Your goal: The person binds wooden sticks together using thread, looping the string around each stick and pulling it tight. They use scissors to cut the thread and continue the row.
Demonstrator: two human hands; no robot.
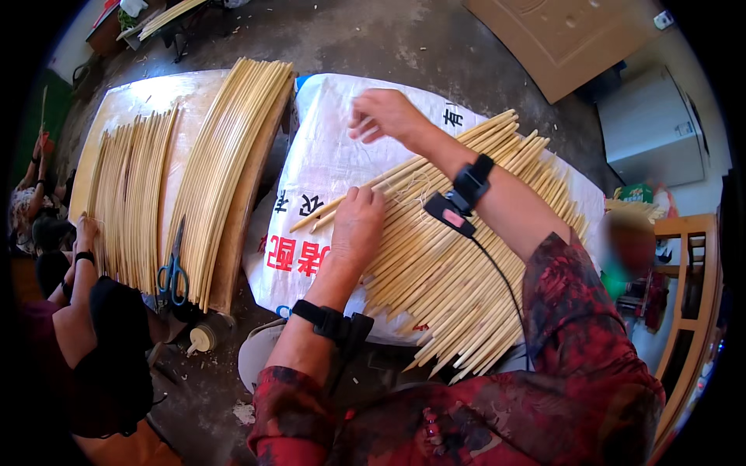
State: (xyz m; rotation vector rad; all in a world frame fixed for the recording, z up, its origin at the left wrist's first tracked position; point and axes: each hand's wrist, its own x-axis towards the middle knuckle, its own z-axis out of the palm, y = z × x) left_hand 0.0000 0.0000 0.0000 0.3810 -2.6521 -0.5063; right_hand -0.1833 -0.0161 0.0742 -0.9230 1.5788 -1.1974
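A layer of pale, thin wooden sticks (466, 264) lies slanted across a white woven sack (326, 140) spread over the work surface in front of me. Over the left ends of the topmost sticks my left hand (360, 225) is closed, its fingers bent down onto them; two tips stick out to its left. Fine pale thread (412, 186) runs loosely over the sticks just right of that hand. My right hand (386, 116) is raised above the far part of the sack, slightly blurred, with fingers apart and nothing visible in them. My right forearm hides part of the sticks.
To the left, a wooden board (140, 93) bears two rows of sticks (225, 163) and blue-handled scissors (174, 272). A co-worker's hand (88, 231) touches the left row. Below stands a lidded jar (203, 339). A wooden chair frame (688, 287) is at right.
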